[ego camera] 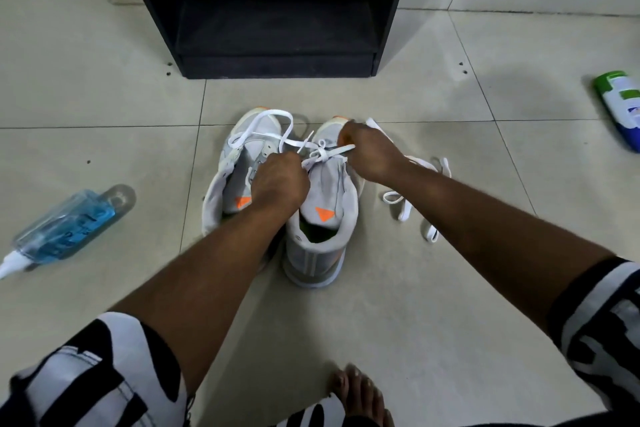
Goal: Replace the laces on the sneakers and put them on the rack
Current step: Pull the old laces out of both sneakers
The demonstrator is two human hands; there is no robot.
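Grey mesh with orange triangles on the tongues marks the two sneakers, standing side by side on the tiled floor (433, 305) in front of the black rack (273, 28), toes toward it. The left hand (277, 180) is curled around one end of the white lace (325, 152) over the right sneaker (325, 218), and the right hand (370, 152) pinches the other end, a knot between them. A looser lace (273, 125) loops over the left sneaker (242, 163). Another lace (412, 208) lies on the floor just right of the pair. A blue bottle (65, 225) lies far left, a green-capped bottle (620, 107) far right.
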